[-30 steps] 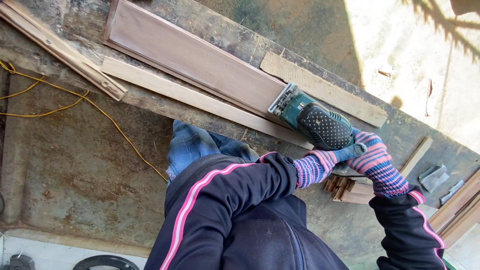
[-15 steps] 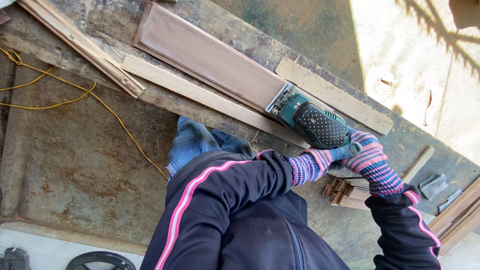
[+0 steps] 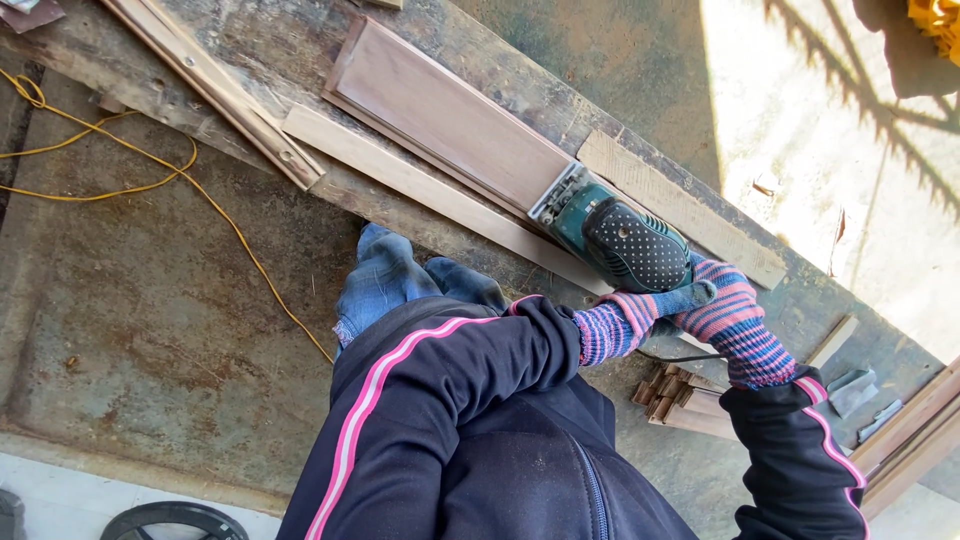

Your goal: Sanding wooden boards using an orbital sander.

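Observation:
Both my hands wear striped pink and purple gloves. My left hand (image 3: 628,318) and my right hand (image 3: 730,322) are closed on the rear of a green electric sander (image 3: 612,238) with a black dotted grip. The sander's pad lies flat on the right end of a long brown wooden panel (image 3: 440,120). The panel lies slanted on a rough, worn workbench (image 3: 560,95). A pale wood strip (image 3: 420,190) lies alongside the panel's near edge, touching it.
A thin batten (image 3: 215,90) lies at the bench's left end and a short rough board (image 3: 680,205) beyond the sander. Small wood offcuts (image 3: 680,400) and more strips (image 3: 910,430) lie at right. A yellow cord (image 3: 150,185) runs over the concrete floor. My jeans (image 3: 385,280) stand against the bench.
The sander has slid along the panel toward its left end, with both hands still on it. The view has shifted, so the bench appears further right.

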